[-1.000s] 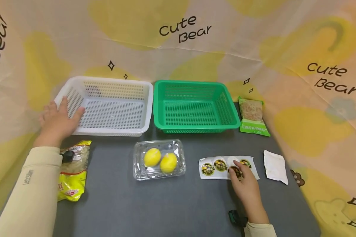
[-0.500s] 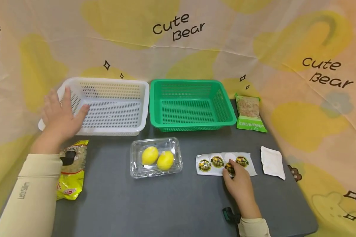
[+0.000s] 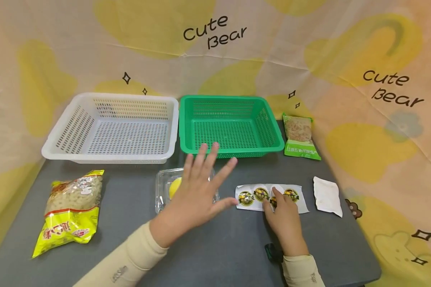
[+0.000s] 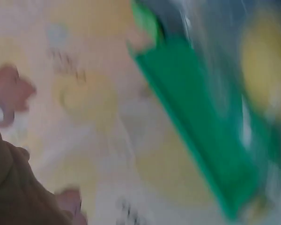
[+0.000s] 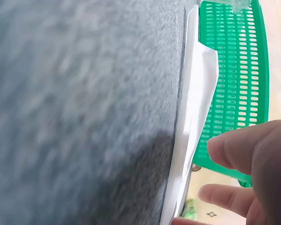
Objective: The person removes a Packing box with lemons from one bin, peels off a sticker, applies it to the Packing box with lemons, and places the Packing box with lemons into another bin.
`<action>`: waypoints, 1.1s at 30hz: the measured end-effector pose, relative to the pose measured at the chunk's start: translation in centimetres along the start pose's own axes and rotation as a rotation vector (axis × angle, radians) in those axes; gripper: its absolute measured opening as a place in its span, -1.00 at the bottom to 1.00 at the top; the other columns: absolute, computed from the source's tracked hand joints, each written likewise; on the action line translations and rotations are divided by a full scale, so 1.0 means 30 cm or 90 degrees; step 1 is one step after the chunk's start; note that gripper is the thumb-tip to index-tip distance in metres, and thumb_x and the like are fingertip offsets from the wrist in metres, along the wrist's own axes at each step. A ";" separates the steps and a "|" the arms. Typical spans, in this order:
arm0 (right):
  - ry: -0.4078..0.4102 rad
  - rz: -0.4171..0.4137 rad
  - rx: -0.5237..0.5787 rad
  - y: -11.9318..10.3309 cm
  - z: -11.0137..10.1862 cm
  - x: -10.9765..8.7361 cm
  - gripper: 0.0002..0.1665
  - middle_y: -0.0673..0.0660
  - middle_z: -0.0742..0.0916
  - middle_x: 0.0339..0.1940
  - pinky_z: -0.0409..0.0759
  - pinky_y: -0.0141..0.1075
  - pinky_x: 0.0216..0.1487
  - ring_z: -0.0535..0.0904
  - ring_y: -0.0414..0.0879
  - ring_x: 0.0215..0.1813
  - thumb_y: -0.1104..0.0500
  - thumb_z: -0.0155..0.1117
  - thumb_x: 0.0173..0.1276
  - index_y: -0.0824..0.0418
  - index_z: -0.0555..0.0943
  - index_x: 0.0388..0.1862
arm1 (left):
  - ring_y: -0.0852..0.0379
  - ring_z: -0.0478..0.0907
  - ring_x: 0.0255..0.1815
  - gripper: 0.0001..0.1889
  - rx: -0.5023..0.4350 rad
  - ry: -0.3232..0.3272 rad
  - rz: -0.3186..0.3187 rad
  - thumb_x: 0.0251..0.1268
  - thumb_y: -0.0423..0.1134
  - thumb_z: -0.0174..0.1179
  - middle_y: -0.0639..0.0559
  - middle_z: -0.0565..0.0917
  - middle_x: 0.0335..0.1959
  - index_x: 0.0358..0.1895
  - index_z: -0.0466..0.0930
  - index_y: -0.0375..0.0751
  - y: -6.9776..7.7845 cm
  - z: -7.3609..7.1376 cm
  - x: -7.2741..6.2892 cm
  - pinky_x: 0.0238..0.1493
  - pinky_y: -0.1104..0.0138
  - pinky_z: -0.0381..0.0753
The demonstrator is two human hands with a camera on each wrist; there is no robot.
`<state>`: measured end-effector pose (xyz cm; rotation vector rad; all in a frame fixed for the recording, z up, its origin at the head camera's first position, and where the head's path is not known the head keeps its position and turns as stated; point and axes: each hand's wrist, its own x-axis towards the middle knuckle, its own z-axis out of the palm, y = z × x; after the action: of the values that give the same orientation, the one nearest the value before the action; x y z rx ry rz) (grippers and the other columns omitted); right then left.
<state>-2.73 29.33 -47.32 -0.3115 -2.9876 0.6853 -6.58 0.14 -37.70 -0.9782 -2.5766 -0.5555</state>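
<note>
My left hand (image 3: 194, 195) is spread wide above the clear plastic clamshell box (image 3: 162, 181) and covers much of it. One yellow lemon (image 3: 174, 187) shows beside the hand. In the blurred left wrist view, part of that hand (image 4: 14, 183) fills the lower left corner. My right hand (image 3: 283, 217) is over the white sticker sheet (image 3: 302, 203), its fingertips around one round black-and-yellow sticker (image 3: 273, 201). The right wrist view shows that hand's thumb and fingers (image 5: 225, 149) apart, with nothing visible between them. There the sheet (image 5: 196, 89) is seen edge-on, one part raised.
A white basket (image 3: 109, 157) and a green basket (image 3: 233, 150) stand side by side at the back. The yellow snack bag (image 3: 72, 207) lies left, a green-ended food packet (image 3: 299, 135) back right. One small white packet (image 3: 328, 196) is near the right table edge.
My left hand has left the white basket's left side and moved right, over the clamshell box, uncovering the yellow snack bag. My right hand stays at the sticker sheet, shifting slightly.
</note>
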 end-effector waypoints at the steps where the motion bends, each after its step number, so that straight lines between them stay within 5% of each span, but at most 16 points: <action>1: 0.000 0.002 -0.005 -0.002 0.002 0.002 -0.30 0.59 0.59 0.26 0.41 0.39 0.30 0.47 0.58 0.30 0.04 0.28 0.56 0.39 0.46 0.52 | -0.24 -0.46 0.74 -0.08 -0.002 -0.014 0.011 0.50 0.54 -0.23 -0.21 -0.36 0.76 0.74 0.01 0.10 0.037 0.043 0.000 0.62 -0.25 -0.28; 5: 0.003 -0.004 -0.022 -0.010 0.015 0.007 -0.28 0.62 0.58 0.23 0.44 0.42 0.24 0.48 0.62 0.26 0.04 0.31 0.53 0.41 0.46 0.51 | -0.26 -0.38 0.75 -0.01 -0.008 -0.138 0.042 0.42 0.49 0.08 -0.21 -0.32 0.77 0.76 -0.01 0.13 0.142 0.202 -0.029 0.64 -0.17 -0.10; 9: 0.009 -0.010 -0.037 -0.010 0.027 0.009 -0.27 0.61 0.58 0.20 0.48 0.42 0.19 0.49 0.62 0.23 0.05 0.37 0.48 0.39 0.48 0.50 | -0.23 -0.37 0.75 0.00 -0.049 -0.242 0.055 0.44 0.51 0.00 -0.14 -0.36 0.77 0.77 -0.12 0.15 0.186 0.319 -0.058 0.66 -0.09 -0.10; 12: 0.010 -0.010 -0.047 -0.014 0.030 0.012 -0.26 0.62 0.56 0.19 0.49 0.42 0.18 0.48 0.62 0.23 0.05 0.37 0.48 0.38 0.48 0.51 | -0.17 -0.41 0.75 0.01 -0.040 -0.278 0.035 0.44 0.53 -0.05 -0.08 -0.36 0.78 0.78 -0.17 0.17 0.190 0.374 -0.061 0.66 -0.10 -0.13; 23: 0.003 -0.001 -0.074 -0.033 0.041 0.022 -0.24 0.65 0.52 0.18 0.50 0.40 0.15 0.45 0.62 0.21 -0.03 0.35 0.52 0.38 0.47 0.52 | -0.10 -0.43 0.76 -0.02 -0.082 -0.374 -0.018 0.49 0.50 -0.07 0.00 -0.28 0.79 0.77 -0.13 0.12 0.150 0.447 -0.037 0.61 -0.26 -0.15; 33: 0.014 0.002 -0.080 -0.036 0.057 0.024 -0.29 0.63 0.50 0.16 0.48 0.36 0.16 0.42 0.56 0.21 -0.01 0.37 0.48 0.39 0.54 0.45 | -0.03 -0.43 0.76 -0.07 -0.055 -0.449 -0.036 0.50 0.52 -0.10 0.04 -0.24 0.79 0.77 -0.11 0.23 0.143 0.452 -0.030 0.65 -0.17 -0.24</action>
<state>-3.79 27.79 -48.38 -0.3279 -3.0161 0.4910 -5.22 8.91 -48.84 -1.3183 -3.2196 -0.3798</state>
